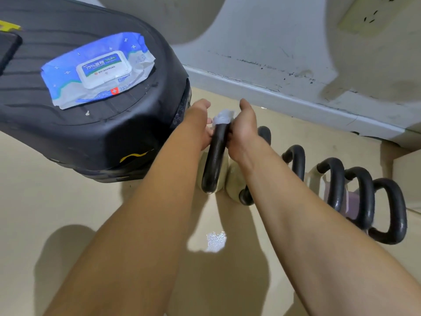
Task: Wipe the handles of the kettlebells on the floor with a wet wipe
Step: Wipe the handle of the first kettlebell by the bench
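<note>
A row of kettlebells with black looped handles stands on the beige floor, running from centre to right. The leftmost kettlebell handle [215, 156] rises between my two hands. A white wet wipe [224, 117] is wrapped over its far end. My right hand [242, 131] pinches the wipe against the handle from the right. From the left, my left hand [200, 120] reaches to the same spot, with its fingers on the wipe and the handle. The kettlebell's cream body [222, 169] shows below the handle.
A blue pack of wet wipes [100, 69] lies with its lid down on a black padded bench [91, 124] at the left. Several more kettlebell handles [355, 192] line up to the right. A scuffed white wall and baseboard [296, 92] run behind.
</note>
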Available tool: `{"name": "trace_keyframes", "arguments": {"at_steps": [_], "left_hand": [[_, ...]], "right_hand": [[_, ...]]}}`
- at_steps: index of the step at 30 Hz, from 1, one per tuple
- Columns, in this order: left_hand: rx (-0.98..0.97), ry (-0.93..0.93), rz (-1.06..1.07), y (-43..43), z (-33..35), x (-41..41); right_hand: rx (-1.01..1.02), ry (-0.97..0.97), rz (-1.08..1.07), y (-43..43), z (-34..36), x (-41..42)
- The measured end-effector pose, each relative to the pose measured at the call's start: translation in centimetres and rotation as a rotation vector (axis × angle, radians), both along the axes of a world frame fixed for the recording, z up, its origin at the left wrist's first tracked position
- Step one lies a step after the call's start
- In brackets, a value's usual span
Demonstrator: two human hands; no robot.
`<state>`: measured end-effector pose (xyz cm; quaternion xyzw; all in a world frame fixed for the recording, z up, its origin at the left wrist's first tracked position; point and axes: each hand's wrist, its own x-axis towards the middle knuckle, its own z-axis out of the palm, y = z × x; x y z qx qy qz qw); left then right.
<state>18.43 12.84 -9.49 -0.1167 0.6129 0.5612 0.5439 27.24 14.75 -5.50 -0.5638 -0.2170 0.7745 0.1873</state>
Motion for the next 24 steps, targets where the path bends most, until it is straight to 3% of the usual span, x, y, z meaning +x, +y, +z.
{"name": "trace_keyframes", "arguments": {"at_steps": [3,10,15,19,21,24], "left_hand": [[0.0,0.111,0.01,-1.4,-0.2,1.1],[-0.214,0.686,-0.154,-6.6,-0.7,4.4],[-0.151,0.773,-0.187,-11.6,-1.8,6.6],[-0.228,1.012,-0.205,-13.6,-0.1,7.9],[-0.216,1.071,-0.159,-13.9,1.5,8.9],[-0.011,1.053,-0.123,-13.3,3.5,10.2]], "right_hand": [[0.107,-0.039,0.004,-1.3,-0.5,1.8],[0.366,-0.047,0.079,-7.1,-3.3,4.8],[0.545,-0.223,0.225,-11.9,-3.8,7.1],[0.659,-0.361,0.381,-12.8,-3.1,9.0],[0.692,-0.4,0.313,-12.7,-2.1,9.9],[0.676,-0.3,0.159,-11.7,0.0,11.4]]}}
